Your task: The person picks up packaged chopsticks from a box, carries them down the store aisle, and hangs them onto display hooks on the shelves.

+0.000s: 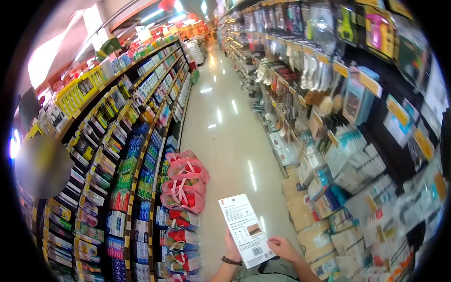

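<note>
A white packaged card (245, 230), its printed back with text, a small picture and a barcode facing me, is held up in front of my body. My left hand (231, 245) grips its lower left edge, with the fingers mostly hidden behind it. A dark beaded bracelet (231, 261) circles that wrist. At the lower right edge, my right hand (281, 247) is closed with bent fingers pinching the card. What the package contains is not visible from this side.
Left of the aisle, shelves (129, 207) carry rows of boxed toothpaste-like goods. Pink mesh bags (185, 185) of red items hang along their edge. The right wall displays hanging brushes (331, 104) and packets. A shiny floor (221, 136) runs ahead between them.
</note>
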Action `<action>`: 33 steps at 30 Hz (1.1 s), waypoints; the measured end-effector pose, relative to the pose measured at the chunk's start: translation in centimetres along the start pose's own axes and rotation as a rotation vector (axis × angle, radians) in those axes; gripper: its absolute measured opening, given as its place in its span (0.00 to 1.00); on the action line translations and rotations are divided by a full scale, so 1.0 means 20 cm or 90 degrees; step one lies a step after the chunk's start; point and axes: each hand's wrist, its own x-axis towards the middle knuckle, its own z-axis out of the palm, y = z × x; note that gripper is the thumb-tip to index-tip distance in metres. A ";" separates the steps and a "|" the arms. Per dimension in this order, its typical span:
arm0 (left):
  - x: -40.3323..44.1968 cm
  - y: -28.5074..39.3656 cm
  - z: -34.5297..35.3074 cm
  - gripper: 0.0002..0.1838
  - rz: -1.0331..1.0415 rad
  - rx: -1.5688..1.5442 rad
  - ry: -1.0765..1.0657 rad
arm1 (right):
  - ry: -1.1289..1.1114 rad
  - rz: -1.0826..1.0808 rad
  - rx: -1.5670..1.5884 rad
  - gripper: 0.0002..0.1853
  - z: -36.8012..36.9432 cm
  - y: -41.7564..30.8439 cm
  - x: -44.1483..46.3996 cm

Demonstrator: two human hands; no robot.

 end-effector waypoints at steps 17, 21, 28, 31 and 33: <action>1.99 0.83 0.43 0.31 0.108 0.000 0.031 | -0.359 -0.024 -0.606 0.15 -0.36 -0.58 2.32; 2.51 1.05 0.67 0.30 0.105 0.073 0.030 | -0.300 -0.008 -0.614 0.15 -0.44 -0.76 2.84; 3.29 1.32 1.09 0.30 0.019 0.145 -0.012 | -0.196 0.059 -0.482 0.21 -0.67 -1.09 3.46; 3.68 1.38 1.18 0.29 0.018 0.164 -0.049 | -0.159 0.042 -0.451 0.23 -0.80 -1.21 3.76; 3.92 1.44 1.35 0.30 0.031 0.197 -0.055 | -0.105 -0.017 -0.448 0.24 -0.91 -1.18 3.99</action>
